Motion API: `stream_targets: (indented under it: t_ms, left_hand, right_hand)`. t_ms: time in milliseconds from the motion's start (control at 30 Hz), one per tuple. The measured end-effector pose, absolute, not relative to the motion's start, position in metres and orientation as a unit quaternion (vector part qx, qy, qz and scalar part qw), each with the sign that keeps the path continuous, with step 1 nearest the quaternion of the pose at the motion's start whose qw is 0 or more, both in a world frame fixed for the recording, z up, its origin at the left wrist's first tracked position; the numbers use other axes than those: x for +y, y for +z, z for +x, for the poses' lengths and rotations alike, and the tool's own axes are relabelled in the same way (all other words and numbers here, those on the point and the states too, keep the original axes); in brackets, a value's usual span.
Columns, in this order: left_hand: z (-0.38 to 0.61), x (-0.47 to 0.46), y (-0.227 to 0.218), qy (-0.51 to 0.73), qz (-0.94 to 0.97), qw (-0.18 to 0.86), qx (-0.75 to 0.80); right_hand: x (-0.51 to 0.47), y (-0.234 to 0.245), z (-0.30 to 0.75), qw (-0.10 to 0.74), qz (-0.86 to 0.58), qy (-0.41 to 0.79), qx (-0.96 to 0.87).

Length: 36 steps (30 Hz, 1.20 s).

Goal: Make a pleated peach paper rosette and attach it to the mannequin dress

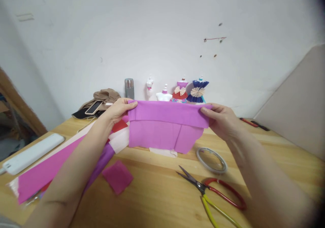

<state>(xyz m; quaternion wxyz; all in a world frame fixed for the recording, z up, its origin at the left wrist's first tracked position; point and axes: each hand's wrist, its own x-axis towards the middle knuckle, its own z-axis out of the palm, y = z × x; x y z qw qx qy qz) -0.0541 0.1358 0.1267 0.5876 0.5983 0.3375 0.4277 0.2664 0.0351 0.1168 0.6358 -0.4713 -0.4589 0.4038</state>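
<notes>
A folded purple sheet (166,133), thin like crepe paper or cloth, is stretched level above the table, its top band doubled over the paler lower part. My left hand (122,108) pinches the upper left corner between thumb and fingers. At the opposite corner, my right hand (219,118) is closed on the sheet the same way. Open-bladed scissors (200,187) with one red and one yellow handle lie below my right hand, beside a roll of clear tape (212,160). A small magenta square (118,177) lies on the table, right of my left forearm.
Mini dress forms (180,91) line the wall, some dressed in pleated pieces, near a grey flask (129,88). Coloured sheets (50,167) and a white power strip (34,153) occupy the left. A phone (93,107) rests by brown cloth (108,95); a red-and-black tool (254,123) lies far right.
</notes>
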Motion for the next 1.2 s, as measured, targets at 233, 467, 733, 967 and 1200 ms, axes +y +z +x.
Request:
stream_targets:
  t_ms: [233,467,733,967,1200]
  left_hand:
    - [-0.059,0.134,0.132,0.459,0.590,0.576,0.330]
    - [-0.061,0.134,0.138,0.482,0.568,0.575,0.338]
    - [-0.064,0.140,0.130,0.475,0.579,0.562,0.351]
    - [-0.067,0.141,0.127,0.464,0.583,0.565,0.355]
    - [-0.071,0.141,0.126,0.492,0.576,0.549,0.353]
  right_hand:
    - [0.043,0.111,0.263,0.670,-0.469,0.353,-0.454]
    - [0.037,0.113,0.258,0.653,-0.462,0.337,-0.496]
    - [0.040,0.106,0.261,0.634,-0.480,0.300,-0.527]
    - [0.046,0.098,0.264,0.568,-0.523,0.313,-0.554]
    - [0.042,0.101,0.260,0.545,-0.542,0.306,-0.562]
